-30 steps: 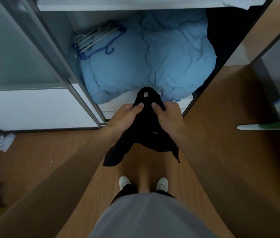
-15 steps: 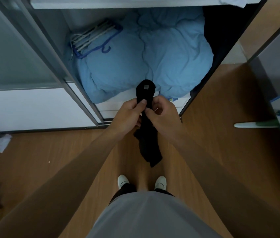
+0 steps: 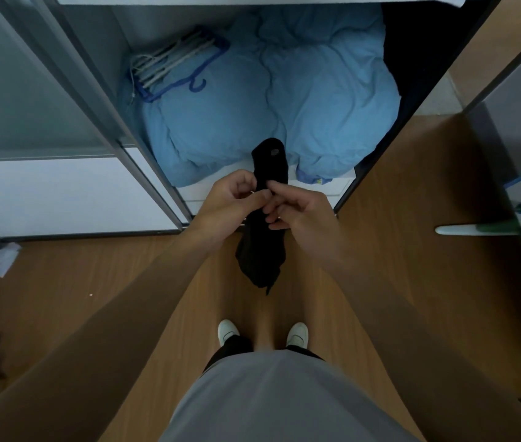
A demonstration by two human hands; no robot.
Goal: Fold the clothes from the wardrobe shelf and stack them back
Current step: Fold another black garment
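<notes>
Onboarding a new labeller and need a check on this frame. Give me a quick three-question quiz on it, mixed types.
1. True or false: the black garment lies folded on the blue duvet.
2. The garment is held by: A one hand, B both hands, C no hand.
3. Fill in: the hangers rest on top of the ____ inside the wardrobe.

Key
1. False: it hangs in the air in front of the open wardrobe.
2. B: left hand and right hand both grip it.
3. Duvet.

Both hands' fingers (image 3: 270, 194) pinch black garment (image 3: 264, 244) before blue duvet (image 3: 284, 100)
</notes>
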